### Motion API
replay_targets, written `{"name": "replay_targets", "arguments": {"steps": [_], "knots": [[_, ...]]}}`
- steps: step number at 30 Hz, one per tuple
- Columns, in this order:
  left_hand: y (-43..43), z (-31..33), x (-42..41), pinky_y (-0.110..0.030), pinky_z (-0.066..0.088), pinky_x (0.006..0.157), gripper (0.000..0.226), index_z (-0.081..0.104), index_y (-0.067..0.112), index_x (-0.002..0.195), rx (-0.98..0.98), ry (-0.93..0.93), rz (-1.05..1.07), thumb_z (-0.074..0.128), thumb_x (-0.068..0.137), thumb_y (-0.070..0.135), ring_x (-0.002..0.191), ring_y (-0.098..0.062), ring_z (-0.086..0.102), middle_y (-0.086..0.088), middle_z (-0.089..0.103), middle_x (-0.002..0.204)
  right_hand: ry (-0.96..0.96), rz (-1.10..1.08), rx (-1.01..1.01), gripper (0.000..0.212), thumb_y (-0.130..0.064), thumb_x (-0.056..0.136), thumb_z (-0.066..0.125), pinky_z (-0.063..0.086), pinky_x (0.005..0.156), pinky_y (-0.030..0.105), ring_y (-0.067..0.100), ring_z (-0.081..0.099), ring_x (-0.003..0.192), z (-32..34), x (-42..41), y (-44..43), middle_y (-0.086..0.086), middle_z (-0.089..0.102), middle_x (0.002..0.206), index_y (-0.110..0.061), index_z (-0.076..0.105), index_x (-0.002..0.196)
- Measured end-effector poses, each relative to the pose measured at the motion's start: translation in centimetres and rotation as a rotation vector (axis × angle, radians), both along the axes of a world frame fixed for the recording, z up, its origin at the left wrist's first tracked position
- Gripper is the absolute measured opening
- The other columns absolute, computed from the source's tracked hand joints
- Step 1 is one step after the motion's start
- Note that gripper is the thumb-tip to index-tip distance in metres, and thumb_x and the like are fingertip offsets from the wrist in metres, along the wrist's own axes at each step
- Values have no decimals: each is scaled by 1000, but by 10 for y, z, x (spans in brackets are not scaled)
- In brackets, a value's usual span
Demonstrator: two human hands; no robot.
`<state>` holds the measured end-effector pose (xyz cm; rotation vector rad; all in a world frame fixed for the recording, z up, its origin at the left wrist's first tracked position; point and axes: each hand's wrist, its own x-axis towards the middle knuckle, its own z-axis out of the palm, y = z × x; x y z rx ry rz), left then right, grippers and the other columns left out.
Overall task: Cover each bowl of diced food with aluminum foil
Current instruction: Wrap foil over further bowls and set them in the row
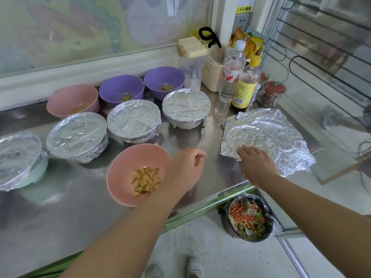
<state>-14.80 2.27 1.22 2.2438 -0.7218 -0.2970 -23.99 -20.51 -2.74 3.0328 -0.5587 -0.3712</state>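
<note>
**A:** Where do we stand, starting from the left?

**B:** Four foil-covered bowls [76, 135] run from the near left of the table [60, 207] toward the far middle, each sheet crimped down round its rim. We judge those finished. Behind them, along the far wall, a far pink bowl [66, 101] and two purple bowls [116, 87] sit open, a little diced food in each.

**A:** And the one nearest us?

**B:** The near pink bowl [120, 171] holds diced yellow pieces and has no cover. It stands alone in front of the rows, which suits it being next.

**A:** Our hands?

**B:** The left hand [186, 169] hovers just right of that bowl, its grip slack, with the fingers loosely curled on nothing. We take it as waiting to help. The right hand [257, 163] lies on the near left part of the loose foil sheet [285, 141]. Its grip is apart and its fingers are straight, pressing rather than pinching. The sheet lies flat at the table's right end, near the bottles [232, 77], with a round crease in it.

**A:** What does the next move call for?

**B:** We think an edge must be lifted first. Thin foil crumples and tears easily, so two hands would carry it better.
</note>
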Motion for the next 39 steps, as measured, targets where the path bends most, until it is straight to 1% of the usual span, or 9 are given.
{"name": "replay_targets", "arguments": {"steps": [6,9,12,16,22,27,30,33,39], "knots": [[-2,9,1,-5,38,72,18,71,26,111,-43,121,-12,58,100,21,77,9,55,22,59,83,-501,-76,38,49,-10,100,41,23,121,43,27,47,136,24,-1,-1,7,54,147,-13,44,149],[-8,20,6,-13,43,81,16,70,27,109,-189,244,19,55,103,28,91,2,62,16,68,96,-799,5,35,47,-10,96,39,34,116,51,33,62,118,48,5,9,13,65,131,-7,55,140],[-8,53,14,-30,47,83,25,67,25,101,-550,711,209,51,102,45,91,-11,65,9,71,99,-967,234,7,46,-9,95,40,36,114,53,31,65,113,78,14,33,14,67,129,-4,57,137],[22,97,30,-46,50,95,76,62,10,131,-918,1077,259,58,80,66,111,-27,64,-3,67,119,-1049,583,-20,42,-1,92,54,34,114,55,27,65,115,101,30,78,9,65,133,-4,63,133],[85,103,39,-49,57,88,41,63,11,131,-884,986,474,64,97,33,107,-37,70,-17,72,118,-786,981,41,41,-27,99,56,29,117,57,26,53,133,96,51,126,6,54,147,-17,60,139],[149,61,50,-63,42,107,103,49,21,146,-918,949,571,96,59,51,133,-35,53,-10,53,149,-730,359,574,70,-70,92,46,23,119,50,23,27,147,111,60,141,3,28,162,-34,37,152],[166,75,23,-55,57,91,58,46,12,145,-939,944,601,71,95,27,117,-33,67,-14,65,134,-598,-33,908,78,-52,91,66,45,102,32,11,48,131,124,73,148,3,46,145,-35,26,156],[176,73,2,-40,63,71,31,57,13,132,-901,914,590,54,104,24,91,-18,75,-6,77,105,-499,-123,1329,64,-17,95,69,46,63,7,-8,62,69,117,80,157,0,66,108,-28,40,151],[190,31,-8,-40,40,106,50,55,20,138,-612,750,819,49,102,53,122,-22,57,-3,61,133,-494,-40,1121,32,-11,93,71,28,43,12,4,30,40,81,79,161,-16,48,50,-25,71,122]]}}
